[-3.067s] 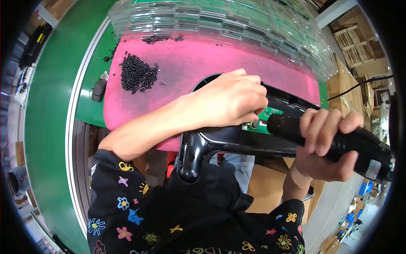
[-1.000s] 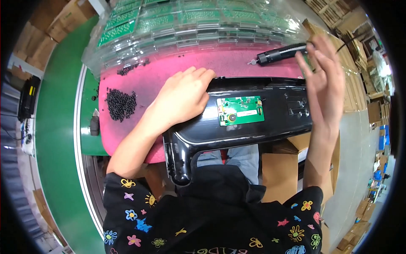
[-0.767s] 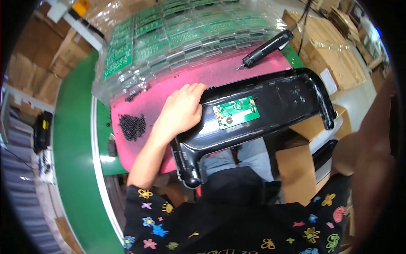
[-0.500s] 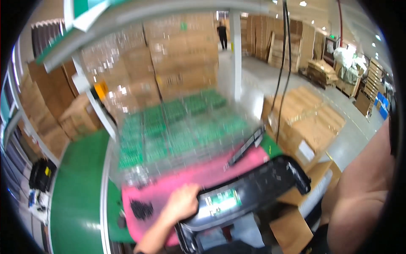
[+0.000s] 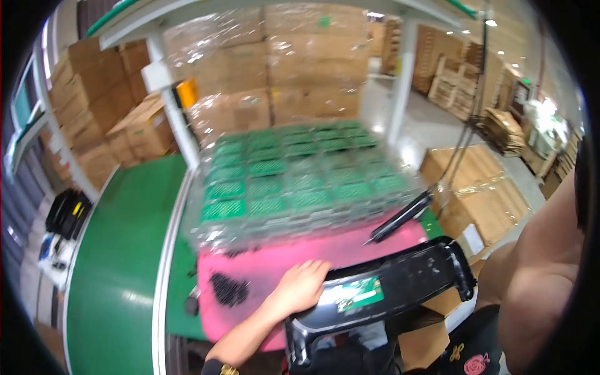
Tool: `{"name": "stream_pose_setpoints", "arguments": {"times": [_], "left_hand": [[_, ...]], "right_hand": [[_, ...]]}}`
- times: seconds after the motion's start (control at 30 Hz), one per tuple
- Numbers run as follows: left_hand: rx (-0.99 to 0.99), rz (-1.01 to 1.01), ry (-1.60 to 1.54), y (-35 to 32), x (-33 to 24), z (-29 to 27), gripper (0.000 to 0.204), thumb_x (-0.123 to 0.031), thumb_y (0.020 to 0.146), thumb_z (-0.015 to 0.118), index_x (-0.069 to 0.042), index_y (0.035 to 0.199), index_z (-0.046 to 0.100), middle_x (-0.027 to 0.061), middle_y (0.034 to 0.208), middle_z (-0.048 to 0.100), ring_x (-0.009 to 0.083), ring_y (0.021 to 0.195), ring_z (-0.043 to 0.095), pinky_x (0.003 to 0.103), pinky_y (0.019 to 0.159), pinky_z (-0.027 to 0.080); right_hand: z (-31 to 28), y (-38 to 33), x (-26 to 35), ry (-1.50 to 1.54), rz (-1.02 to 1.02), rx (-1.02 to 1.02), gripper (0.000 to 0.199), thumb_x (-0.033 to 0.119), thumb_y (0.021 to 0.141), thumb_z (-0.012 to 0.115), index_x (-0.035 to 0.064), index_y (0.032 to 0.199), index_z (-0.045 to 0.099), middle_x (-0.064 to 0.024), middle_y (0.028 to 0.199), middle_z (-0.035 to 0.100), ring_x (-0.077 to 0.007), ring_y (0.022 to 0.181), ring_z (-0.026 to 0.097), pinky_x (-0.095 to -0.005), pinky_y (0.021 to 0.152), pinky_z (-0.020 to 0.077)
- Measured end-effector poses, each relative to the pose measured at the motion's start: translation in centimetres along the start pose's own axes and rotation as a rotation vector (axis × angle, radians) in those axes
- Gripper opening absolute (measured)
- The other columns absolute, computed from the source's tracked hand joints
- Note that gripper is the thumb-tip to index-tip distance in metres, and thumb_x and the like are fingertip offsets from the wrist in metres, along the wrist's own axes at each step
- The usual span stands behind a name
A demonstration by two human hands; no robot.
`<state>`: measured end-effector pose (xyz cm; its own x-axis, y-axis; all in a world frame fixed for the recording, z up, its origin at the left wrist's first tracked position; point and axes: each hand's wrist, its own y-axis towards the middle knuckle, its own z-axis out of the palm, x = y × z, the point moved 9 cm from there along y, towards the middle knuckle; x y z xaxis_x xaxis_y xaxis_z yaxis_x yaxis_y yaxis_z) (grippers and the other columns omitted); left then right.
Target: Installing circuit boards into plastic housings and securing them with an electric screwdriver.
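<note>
My left hand [image 5: 302, 287] grips the left part of a long, curved black plastic housing [image 5: 409, 275], its fingers over the far rim. The housing lies tilted at the pink mat's near edge, its hollow side partly facing up. A small green circuit board [image 5: 360, 294] sits inside it, beside my fingers. Beyond the housing, a black electric screwdriver [image 5: 403, 219] rests slanted, its tip over the mat. Left of my hand is a heap of tiny black parts [image 5: 229, 289], probably screws. My right arm [image 5: 537, 269] is bent at the right edge; its hand is out of view.
Clear trays of green circuit boards [image 5: 306, 175] stand behind the pink mat [image 5: 265, 259]. A green conveyor belt [image 5: 122, 275] runs along the left. Cardboard boxes [image 5: 478, 187] stand at the right, and black cables [image 5: 462, 140] hang there. Wrapped cartons [image 5: 315, 69] are stacked behind.
My view has swung, so the bench appears further right. My left hand stays on the housing, which still holds the board. The screwdriver still lies beyond it.
</note>
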<state>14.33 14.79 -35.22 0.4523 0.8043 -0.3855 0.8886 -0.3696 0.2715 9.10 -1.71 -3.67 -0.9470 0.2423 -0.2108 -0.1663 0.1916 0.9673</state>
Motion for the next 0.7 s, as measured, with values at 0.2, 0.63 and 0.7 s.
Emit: {"name": "stream_pose_setpoints", "arguments": {"times": [0.2,0.63,0.7], "left_hand": [[0.069,-0.148,-0.014,0.7,1.0,2.1,0.024,-0.016,0.089,0.058,0.0,0.107,0.058,0.0177,0.103,0.062,0.0352,0.105,0.06,0.047,0.087,0.051],[0.172,-0.519,1.097,-2.9,-7.7,-2.9,0.015,-0.013,0.081,0.06,-0.005,0.094,0.061,0.0121,0.085,0.066,0.0316,0.079,0.069,0.044,0.057,0.054],[-0.353,-0.213,0.407,-7.2,-10.0,-8.7,0.016,-0.01,0.076,0.062,-0.006,0.091,0.057,0.0102,0.086,0.062,0.0283,0.082,0.066,0.04,0.059,0.054]], "right_hand": [[0.7,-0.7,2.4,0.255,0.082,-0.036,0.073,0.043,0.076,0.08,0.002,0.126,0.045,-0.0173,0.111,0.052,-0.0267,0.098,0.048,-0.0415,0.084,0.0376],[1.6,0.3,16.0,0.664,-0.362,0.36,0.023,0.004,0.081,0.063,0.0058,0.102,0.054,-0.0124,0.093,0.059,-0.0264,0.074,0.057,-0.0402,0.06,0.0454],[0.2,0.3,15.6,0.697,-0.336,0.392,0.027,0.002,0.081,0.063,0.0046,0.106,0.052,-0.0139,0.096,0.058,-0.0275,0.074,0.057,-0.0401,0.059,0.0463]]}}
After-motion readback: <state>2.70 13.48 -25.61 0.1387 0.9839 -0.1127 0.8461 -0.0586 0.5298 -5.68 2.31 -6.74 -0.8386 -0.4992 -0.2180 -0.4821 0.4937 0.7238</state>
